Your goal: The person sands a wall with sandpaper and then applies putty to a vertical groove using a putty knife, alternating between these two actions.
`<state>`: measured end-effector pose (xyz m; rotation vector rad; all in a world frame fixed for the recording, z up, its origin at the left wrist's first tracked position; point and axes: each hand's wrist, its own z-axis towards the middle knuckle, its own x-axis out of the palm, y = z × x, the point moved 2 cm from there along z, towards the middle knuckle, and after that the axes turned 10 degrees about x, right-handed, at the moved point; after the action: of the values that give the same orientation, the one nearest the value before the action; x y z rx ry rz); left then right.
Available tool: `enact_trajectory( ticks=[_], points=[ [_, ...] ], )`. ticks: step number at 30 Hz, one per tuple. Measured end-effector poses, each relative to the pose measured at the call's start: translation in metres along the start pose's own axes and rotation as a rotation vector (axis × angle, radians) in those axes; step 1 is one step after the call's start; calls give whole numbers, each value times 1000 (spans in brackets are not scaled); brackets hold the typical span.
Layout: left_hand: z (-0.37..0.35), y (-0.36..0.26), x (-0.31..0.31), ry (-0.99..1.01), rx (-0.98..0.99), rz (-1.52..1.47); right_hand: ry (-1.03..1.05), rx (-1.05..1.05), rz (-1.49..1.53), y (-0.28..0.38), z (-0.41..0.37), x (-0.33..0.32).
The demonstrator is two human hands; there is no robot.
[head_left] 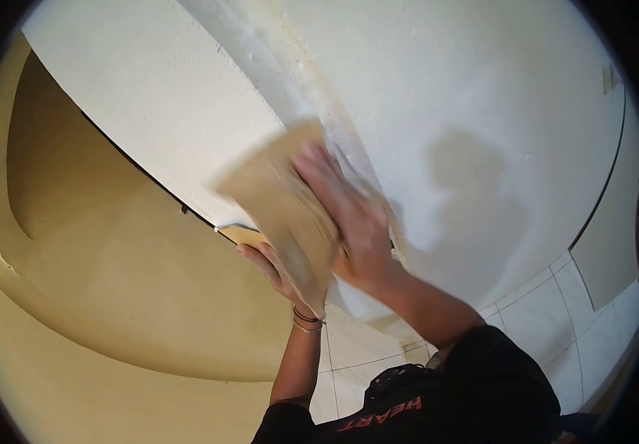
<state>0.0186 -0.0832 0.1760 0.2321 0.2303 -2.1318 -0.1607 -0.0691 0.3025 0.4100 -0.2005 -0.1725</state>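
A tan sheet, perhaps paper or cloth, is blurred by motion in front of a white wall edge. My right hand lies over its right side, with the fingers pressed on it and pointing up and left. Lower and to the left, my left hand is partly behind the sheet, its fingers against a small yellowish piece with a dark edge. Whether that piece is part of the sheet I cannot tell.
A white wall with a rough raised seam fills the upper right. At left is a beige recess along a dark edge. White floor tiles show below, and a pale panel stands at far right.
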Motion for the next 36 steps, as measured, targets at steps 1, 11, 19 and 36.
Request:
enact_trajectory(
  ticks=[1,11,19,36],
  points=[
    [-1,3,1,33,-27,-46,14,37,-8,-2,-24,-4],
    [21,-24,-5,37,-18,117,-12,-32,20,-6,10,12],
    [94,-79,-10,-3,128,411,212,560,257,-33,-69,-66],
    [137,-129,52,-404,-268,-580,-163,342,667,-105,-37,-138]
  ],
)
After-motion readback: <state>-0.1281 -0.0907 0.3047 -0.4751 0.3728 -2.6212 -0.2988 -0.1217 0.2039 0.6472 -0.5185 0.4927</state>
